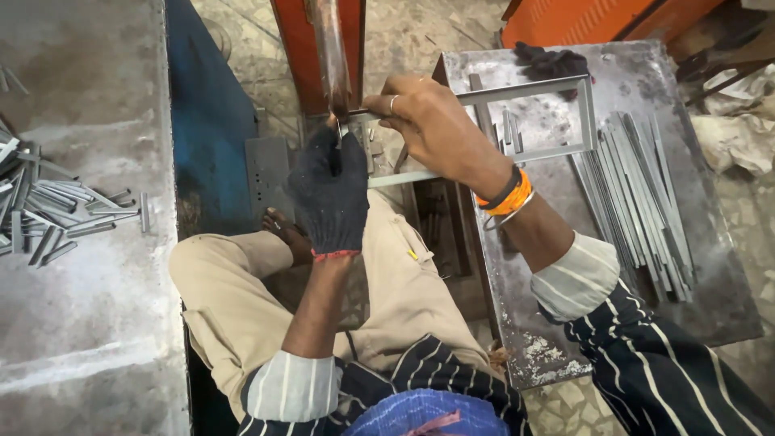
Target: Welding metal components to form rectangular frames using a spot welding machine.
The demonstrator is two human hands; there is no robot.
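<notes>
Seated low, a person steadies a grey metal frame [517, 121] over the steel table [630, 323] at right. Bare right hand [432, 125] pinches the frame's far-left corner; gloved left hand [331, 190] curls shut around something hidden, beneath a rusty rod [331, 56] cut off above. Loose strips [646, 202] lie right; short offcuts [48, 218] far left.

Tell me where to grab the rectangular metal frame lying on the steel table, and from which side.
Take the metal frame by its far right bar, coming from the right. That bar lies bare over the steel table, clear of the right hand, the gloved left hand and the loose strips.
</notes>
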